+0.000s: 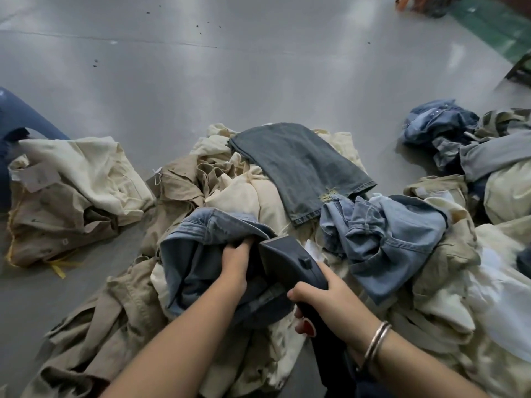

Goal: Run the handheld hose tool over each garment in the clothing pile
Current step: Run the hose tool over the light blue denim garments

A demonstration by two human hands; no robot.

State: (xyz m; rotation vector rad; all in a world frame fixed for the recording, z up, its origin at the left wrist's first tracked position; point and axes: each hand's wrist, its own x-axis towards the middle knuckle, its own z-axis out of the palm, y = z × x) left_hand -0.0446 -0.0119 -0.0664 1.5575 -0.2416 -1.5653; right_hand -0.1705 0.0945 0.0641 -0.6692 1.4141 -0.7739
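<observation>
Both hands clench: right (324, 300) grip aims hose tool (290, 259) up-left; left (235, 261) grasps denim (195, 254).

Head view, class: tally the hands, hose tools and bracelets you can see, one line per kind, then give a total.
Hands: 2, left and right
Hose tools: 1
Bracelets: 1, on the right wrist
Total: 4
</observation>
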